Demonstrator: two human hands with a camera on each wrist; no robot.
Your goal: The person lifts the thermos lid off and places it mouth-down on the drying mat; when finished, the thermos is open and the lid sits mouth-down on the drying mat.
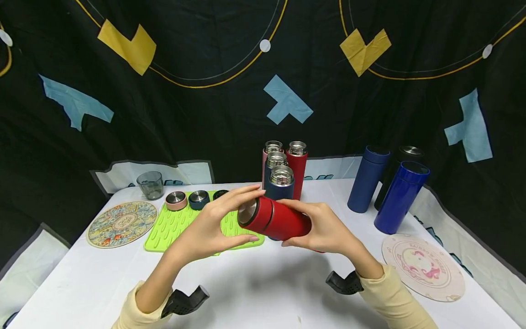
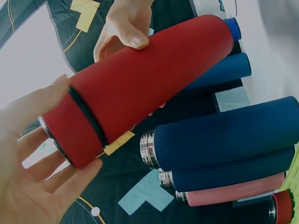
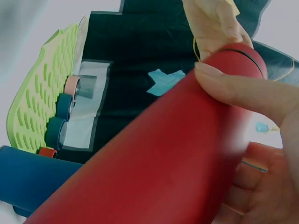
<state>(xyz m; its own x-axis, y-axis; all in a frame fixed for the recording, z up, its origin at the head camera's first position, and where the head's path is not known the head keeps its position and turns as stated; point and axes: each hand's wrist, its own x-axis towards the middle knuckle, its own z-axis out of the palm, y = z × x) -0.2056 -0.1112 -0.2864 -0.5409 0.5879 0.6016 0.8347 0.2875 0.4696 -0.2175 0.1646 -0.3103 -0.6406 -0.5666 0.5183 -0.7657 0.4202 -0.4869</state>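
Observation:
A red thermos bottle (image 1: 289,220) with its red lid (image 1: 263,212) on is held tilted above the table, the lid end toward the left. My right hand (image 1: 324,226) grips its body, with the thumb along one side in the right wrist view. My left hand (image 1: 211,221) is spread around the lid end, fingers fairly straight. In the head view the left fingertips are at the lid's upper edge, and the thumb stands apart below. A dark ring (image 2: 86,114) shows at the seam between lid and body.
Uncapped bottles, blue (image 1: 281,180), red (image 1: 297,169) and pink, stand behind. Loose lids (image 1: 176,201) sit on a green drying mat (image 1: 164,235). A glass (image 1: 150,186) and round patterned mat (image 1: 122,224) are left. Capped bottles (image 1: 398,201) and a pink round mat (image 1: 423,267) are right.

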